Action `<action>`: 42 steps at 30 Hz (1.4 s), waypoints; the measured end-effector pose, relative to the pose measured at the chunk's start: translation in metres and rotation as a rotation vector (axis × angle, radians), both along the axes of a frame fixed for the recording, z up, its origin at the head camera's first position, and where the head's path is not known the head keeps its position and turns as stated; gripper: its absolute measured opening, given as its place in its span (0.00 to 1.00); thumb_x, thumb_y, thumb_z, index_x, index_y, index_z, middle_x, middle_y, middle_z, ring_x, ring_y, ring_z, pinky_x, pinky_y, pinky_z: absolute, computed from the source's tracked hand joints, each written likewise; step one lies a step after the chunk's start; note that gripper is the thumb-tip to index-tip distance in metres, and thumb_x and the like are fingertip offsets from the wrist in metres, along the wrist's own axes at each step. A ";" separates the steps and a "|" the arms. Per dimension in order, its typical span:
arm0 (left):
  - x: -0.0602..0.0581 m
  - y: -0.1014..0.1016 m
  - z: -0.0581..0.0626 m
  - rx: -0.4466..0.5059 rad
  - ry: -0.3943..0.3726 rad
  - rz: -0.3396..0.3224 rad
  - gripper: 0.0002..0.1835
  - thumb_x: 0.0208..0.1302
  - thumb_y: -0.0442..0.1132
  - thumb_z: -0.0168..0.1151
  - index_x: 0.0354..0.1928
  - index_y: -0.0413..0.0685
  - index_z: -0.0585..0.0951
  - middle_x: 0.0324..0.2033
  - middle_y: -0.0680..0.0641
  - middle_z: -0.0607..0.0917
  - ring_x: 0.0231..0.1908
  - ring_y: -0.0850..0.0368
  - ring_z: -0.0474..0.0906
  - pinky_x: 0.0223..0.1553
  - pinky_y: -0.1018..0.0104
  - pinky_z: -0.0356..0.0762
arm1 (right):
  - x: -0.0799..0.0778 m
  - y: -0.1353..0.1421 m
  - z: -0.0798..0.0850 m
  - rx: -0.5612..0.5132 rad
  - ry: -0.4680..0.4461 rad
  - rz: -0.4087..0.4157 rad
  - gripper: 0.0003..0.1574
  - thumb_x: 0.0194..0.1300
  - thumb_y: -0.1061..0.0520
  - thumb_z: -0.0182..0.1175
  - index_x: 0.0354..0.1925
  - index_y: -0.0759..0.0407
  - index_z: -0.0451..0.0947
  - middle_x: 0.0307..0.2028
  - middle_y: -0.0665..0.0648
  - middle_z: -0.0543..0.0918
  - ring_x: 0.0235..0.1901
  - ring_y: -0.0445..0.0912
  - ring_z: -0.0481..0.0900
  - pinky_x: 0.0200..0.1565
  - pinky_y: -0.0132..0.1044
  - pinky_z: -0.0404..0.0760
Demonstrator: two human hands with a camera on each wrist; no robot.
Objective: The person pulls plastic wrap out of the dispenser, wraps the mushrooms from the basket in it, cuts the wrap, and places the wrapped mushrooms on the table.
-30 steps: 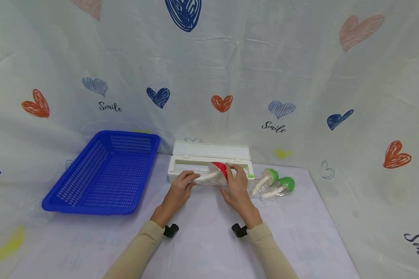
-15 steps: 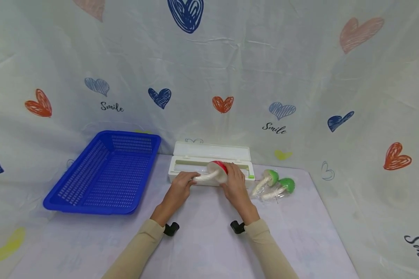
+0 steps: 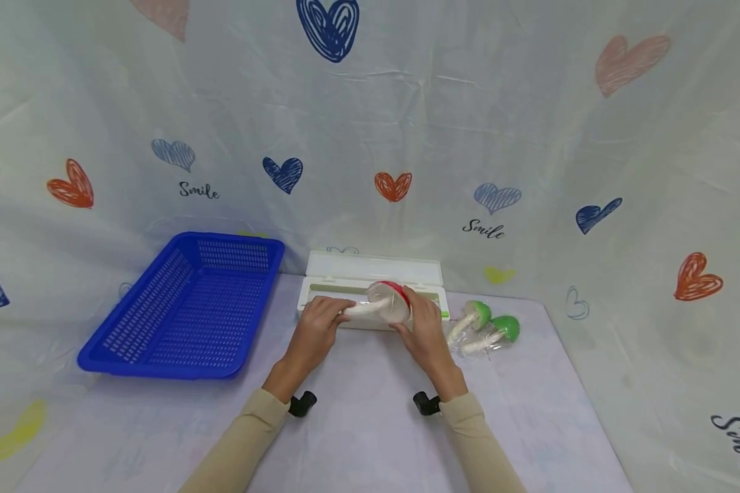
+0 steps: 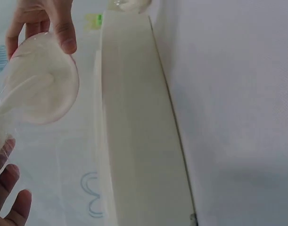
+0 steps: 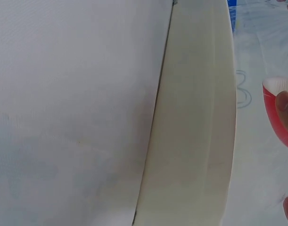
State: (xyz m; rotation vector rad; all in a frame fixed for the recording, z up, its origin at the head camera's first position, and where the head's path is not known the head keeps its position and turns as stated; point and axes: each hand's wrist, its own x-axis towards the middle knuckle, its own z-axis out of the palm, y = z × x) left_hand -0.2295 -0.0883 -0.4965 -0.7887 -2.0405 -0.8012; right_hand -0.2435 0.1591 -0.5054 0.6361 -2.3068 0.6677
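A toy-like mushroom [image 3: 390, 305] with a red cap and white stem is held above an open white box [image 4: 136, 122]. Clear film shows round its stem and pale cap underside in the left wrist view. My left hand [image 3: 311, 332] pinches the stem end at the left. With thumb and fingers, my right hand [image 3: 428, 335] grips the cap's rim from the right; in the right wrist view its thumb presses on the red cap [image 5: 272, 115]. The box's lid [image 3: 376, 266] stands raised at the back. Hands and mushroom hide part of the box's inside.
Two mushrooms with green caps, one [image 3: 481, 313] behind the other [image 3: 506, 327], lie in crinkled clear film right of the box. A blue perforated basket [image 3: 160, 372] stands at the left. Behind the table [image 3: 370, 424] hangs a heart-printed sheet [image 3: 432, 123].
The red-capped mushroom has turned so that its pale underside faces the head camera more. My right hand's fingers have shifted along the cap. My left hand keeps holding the stem.
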 end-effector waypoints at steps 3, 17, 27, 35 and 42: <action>0.001 0.001 0.004 0.011 0.011 -0.017 0.15 0.58 0.29 0.72 0.49 0.42 0.86 0.42 0.45 0.89 0.43 0.48 0.81 0.45 0.57 0.81 | 0.002 0.002 0.003 0.003 0.025 0.013 0.54 0.51 0.59 0.80 0.71 0.65 0.66 0.62 0.64 0.79 0.59 0.60 0.75 0.60 0.58 0.71; 0.008 0.004 0.024 0.021 0.027 -0.039 0.15 0.59 0.31 0.72 0.50 0.40 0.86 0.42 0.44 0.89 0.44 0.47 0.83 0.47 0.54 0.81 | 0.009 0.014 0.014 -0.019 0.089 0.063 0.54 0.52 0.56 0.79 0.72 0.64 0.66 0.62 0.64 0.78 0.59 0.61 0.74 0.62 0.57 0.69; 0.014 0.007 0.034 0.028 0.032 -0.051 0.13 0.67 0.37 0.66 0.50 0.39 0.86 0.44 0.44 0.89 0.46 0.47 0.83 0.50 0.53 0.81 | 0.017 0.016 0.019 -0.039 0.140 0.087 0.54 0.52 0.58 0.79 0.72 0.67 0.65 0.62 0.66 0.78 0.58 0.63 0.75 0.60 0.61 0.70; 0.023 0.007 0.038 0.016 0.040 -0.072 0.16 0.74 0.45 0.56 0.47 0.41 0.86 0.39 0.45 0.89 0.42 0.48 0.83 0.45 0.53 0.81 | 0.033 0.015 0.014 0.003 0.130 0.080 0.58 0.52 0.59 0.78 0.74 0.71 0.60 0.64 0.69 0.76 0.62 0.64 0.74 0.62 0.58 0.73; 0.035 0.008 0.031 0.013 -0.020 -0.130 0.15 0.74 0.43 0.55 0.47 0.41 0.86 0.40 0.47 0.89 0.42 0.51 0.84 0.45 0.57 0.82 | 0.050 0.018 0.005 -0.012 0.068 0.103 0.54 0.53 0.60 0.76 0.72 0.71 0.62 0.64 0.68 0.75 0.62 0.61 0.74 0.64 0.53 0.72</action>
